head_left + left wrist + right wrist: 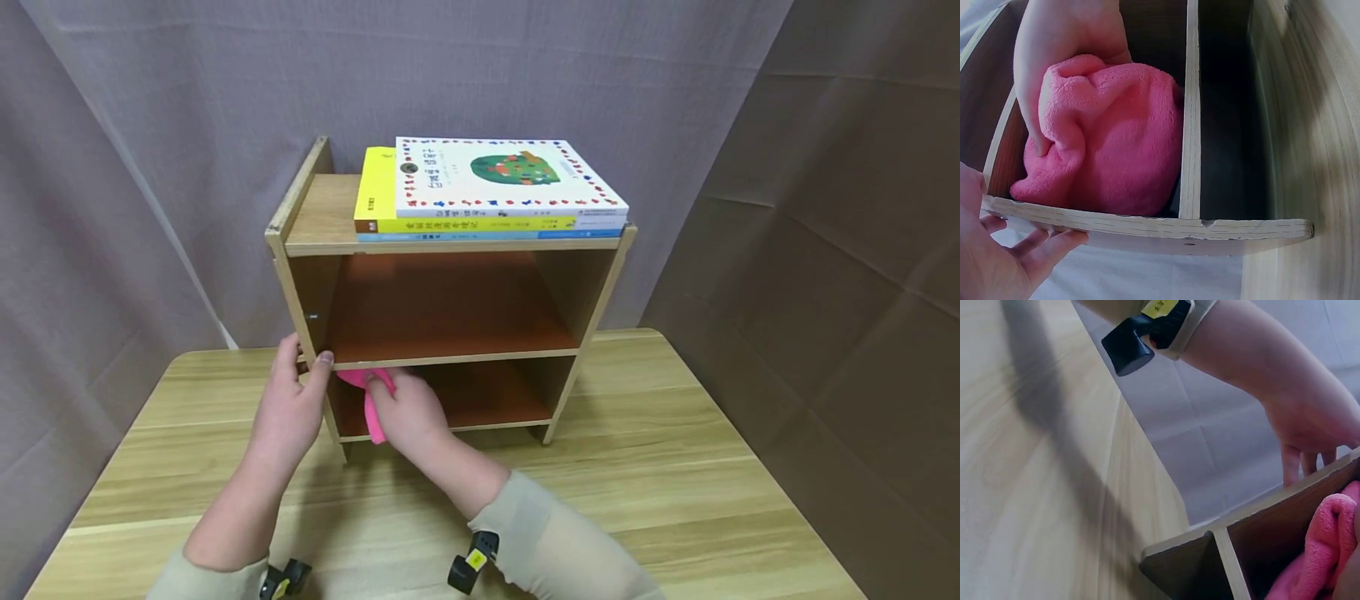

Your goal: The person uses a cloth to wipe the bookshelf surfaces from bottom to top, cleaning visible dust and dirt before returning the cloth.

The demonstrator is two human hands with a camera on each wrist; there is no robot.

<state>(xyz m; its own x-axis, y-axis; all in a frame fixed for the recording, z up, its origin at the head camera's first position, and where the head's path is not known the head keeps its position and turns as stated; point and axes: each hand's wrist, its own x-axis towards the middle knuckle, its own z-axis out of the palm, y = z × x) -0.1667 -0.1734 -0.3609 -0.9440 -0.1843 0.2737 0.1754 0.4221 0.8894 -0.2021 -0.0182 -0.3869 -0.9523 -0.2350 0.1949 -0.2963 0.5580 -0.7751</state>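
Note:
A small wooden shelf (pixel 455 361) stands on the table, with open compartments facing me. My left hand (pixel 288 412) grips its left side panel, thumb at the front edge and fingers against the outer face, as the left wrist view (pixel 997 250) shows. Inside the lower compartment, my right hand (pixel 412 412) holds a bunched pink cloth (pixel 1125 137). The cloth lies close to the left panel, and part of it hangs over the bottom board's front edge. Some of the right hand's fingers are hidden behind the cloth and the middle board.
Several stacked books (pixel 510 177) lie on the shelf's top board, a white one uppermost. The wooden table (pixel 660 467) extends around the shelf. Grey curtain cloth (pixel 480 67) hangs behind it and along the sides.

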